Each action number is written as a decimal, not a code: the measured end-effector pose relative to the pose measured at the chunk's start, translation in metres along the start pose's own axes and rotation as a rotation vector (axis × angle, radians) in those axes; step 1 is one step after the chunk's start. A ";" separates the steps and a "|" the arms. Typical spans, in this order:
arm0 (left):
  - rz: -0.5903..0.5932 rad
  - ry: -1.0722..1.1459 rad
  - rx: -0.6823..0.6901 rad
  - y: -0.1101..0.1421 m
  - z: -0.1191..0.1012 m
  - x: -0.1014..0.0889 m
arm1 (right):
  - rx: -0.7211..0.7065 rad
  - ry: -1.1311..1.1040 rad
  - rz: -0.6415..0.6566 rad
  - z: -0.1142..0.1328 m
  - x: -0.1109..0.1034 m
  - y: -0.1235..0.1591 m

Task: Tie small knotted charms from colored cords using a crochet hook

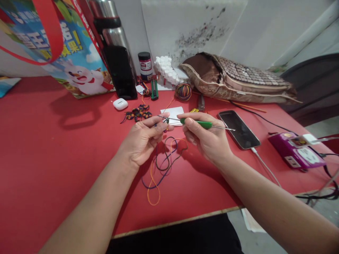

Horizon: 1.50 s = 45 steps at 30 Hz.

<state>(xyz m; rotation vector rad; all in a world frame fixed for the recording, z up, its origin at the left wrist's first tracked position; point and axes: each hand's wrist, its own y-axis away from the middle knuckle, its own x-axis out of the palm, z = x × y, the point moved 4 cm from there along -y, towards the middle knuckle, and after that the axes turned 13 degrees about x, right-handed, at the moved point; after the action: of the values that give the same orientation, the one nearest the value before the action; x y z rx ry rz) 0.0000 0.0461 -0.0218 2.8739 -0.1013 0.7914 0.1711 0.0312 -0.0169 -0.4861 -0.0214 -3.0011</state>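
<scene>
Head view — close handiwork, seemingly midway.
Left hand (144, 135) pinches a small, dark, multicoloured cord piece (166, 121); right hand (203, 134) grips a green-handled slim metal hook (200, 123), one end at the piece. Just beyond the left hand, a dark-and-orange knotted cord cluster (139, 113) looks worked already — below the grip, loose orange, blue and dark cord (162, 170) seems left over to work.

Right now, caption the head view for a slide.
Over a red tabletop, the right hand holds a green-handled crochet hook to small, dark cordwork pinched in the left hand.
</scene>
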 end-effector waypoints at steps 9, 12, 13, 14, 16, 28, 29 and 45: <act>0.020 -0.013 -0.021 0.000 -0.008 0.000 | -0.028 0.007 0.023 0.006 0.000 0.001; 0.002 -0.030 -0.026 0.000 -0.010 -0.001 | -0.014 0.036 -0.002 0.007 -0.002 0.001; 0.007 -0.030 -0.025 0.000 -0.011 -0.002 | -0.011 0.046 -0.007 0.007 -0.004 0.001; 0.018 -0.029 -0.026 0.000 -0.012 -0.002 | -0.013 0.053 -0.009 0.007 -0.005 0.001; 0.051 -0.028 -0.038 0.000 -0.013 -0.003 | -0.022 0.062 -0.003 0.008 -0.008 0.000; 0.233 0.032 -0.201 0.004 -0.011 -0.007 | 0.125 0.024 0.086 0.022 -0.011 0.000; 0.238 0.028 -0.199 0.004 -0.010 -0.006 | 0.146 0.004 0.097 0.021 -0.010 -0.001; 0.096 -0.044 0.082 0.008 0.003 0.014 | 0.070 -0.061 0.009 0.002 0.002 0.002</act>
<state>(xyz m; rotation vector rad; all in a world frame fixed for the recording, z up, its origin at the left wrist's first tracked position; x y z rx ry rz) 0.0123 0.0373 -0.0159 2.9839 -0.2184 0.7664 0.1702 0.0293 -0.0142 -0.5686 -0.1290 -2.9644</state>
